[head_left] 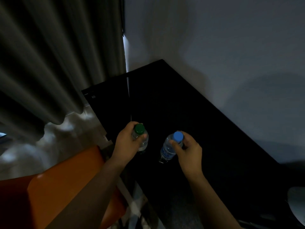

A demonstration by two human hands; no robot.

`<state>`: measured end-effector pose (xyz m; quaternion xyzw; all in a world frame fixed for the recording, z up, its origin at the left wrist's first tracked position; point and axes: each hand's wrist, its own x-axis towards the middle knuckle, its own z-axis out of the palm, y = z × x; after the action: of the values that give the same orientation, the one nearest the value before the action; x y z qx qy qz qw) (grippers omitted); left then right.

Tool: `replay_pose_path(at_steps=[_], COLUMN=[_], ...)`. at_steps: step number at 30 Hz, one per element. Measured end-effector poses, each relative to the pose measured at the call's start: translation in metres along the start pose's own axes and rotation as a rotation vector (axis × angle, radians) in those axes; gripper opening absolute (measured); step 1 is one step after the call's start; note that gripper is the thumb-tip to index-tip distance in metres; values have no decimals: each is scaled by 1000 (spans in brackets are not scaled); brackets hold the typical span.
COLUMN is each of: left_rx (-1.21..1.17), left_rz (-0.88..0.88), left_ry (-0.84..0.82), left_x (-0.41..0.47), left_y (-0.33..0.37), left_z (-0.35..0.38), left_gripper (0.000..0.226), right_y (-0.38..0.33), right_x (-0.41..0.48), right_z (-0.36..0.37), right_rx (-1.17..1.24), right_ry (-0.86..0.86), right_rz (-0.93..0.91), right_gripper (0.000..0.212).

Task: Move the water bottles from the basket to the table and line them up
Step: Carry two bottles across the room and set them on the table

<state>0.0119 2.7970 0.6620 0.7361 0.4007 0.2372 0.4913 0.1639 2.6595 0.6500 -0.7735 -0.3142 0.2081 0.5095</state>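
Both hands pinch small, likely light and slippery plastic bottles just under the caps, left hand (127, 142) the green-capped bottle (140, 138), right hand (188, 150) the blue-capped bottle (170, 147), over the near tabletop (181, 104).

left bottle (140, 141) in left fingers (143, 137) | right bottle (169, 148) in right fingers (174, 145), near, apart | table (181, 103) beneath and beyond both | chair (66, 179) left of left fingers

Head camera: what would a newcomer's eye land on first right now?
Two bottles at centre, over the dark table: the left hand grips a green-capped bottle, the right hand a tilted blue-capped bottle. An orange seat stands out at lower left, below the grey curtain.
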Motion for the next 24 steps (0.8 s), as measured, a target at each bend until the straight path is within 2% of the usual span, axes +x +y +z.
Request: replay_pose_path(at_steps=[4,7,9,12,15,18,24], left_rx=[152,234,276,356,424,484,435], left_rz=[-20,2,66,169,258,372,575], left_ry=[-41,-109,-150,-230,-372,-493,-665], left_x=[7,9,9,8,10,9,-15], left_y=[4,11,17,30,42,54,71], left_z=[-3,-13,-20,-31,-39,-43,-30], left_gripper=[47,58,59,58,57,57,47], right_y=[-9,-7,-6,-8,-17,-26,-44], right_x=[3,-10,-25,-49,-69,-91,-158], right_z=[-8,-22,-31,-40,-42,-38,-36], right_rx=[-87,-352,-530,-767,-875,-955,-1011], right_ry=[-128,-150,-173,-212,-276,-243,-95], right_rz=[65,37,46,169,324,410,532], right_gripper=[38,55,57,57,50,38,36])
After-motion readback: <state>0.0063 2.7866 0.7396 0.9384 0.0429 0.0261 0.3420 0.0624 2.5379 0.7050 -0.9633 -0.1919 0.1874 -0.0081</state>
